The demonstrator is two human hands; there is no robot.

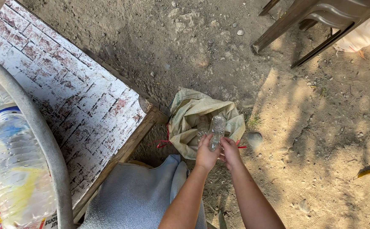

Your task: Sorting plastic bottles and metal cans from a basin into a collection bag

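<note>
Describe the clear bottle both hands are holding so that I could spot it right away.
Start at the brick-patterned board on the left, then follow its lower corner right to the pale woven sack lying open on the dirt. Just above the sack's mouth, the left hand and right hand grip a small crumpled clear plastic bottle. Unlike the big bottle at far left, it is held upright in mid-air.

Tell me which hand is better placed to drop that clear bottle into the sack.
Probably the left hand: it wraps the clear bottle directly above the open sack, while the right hand only touches the bottle's lower end.
</note>
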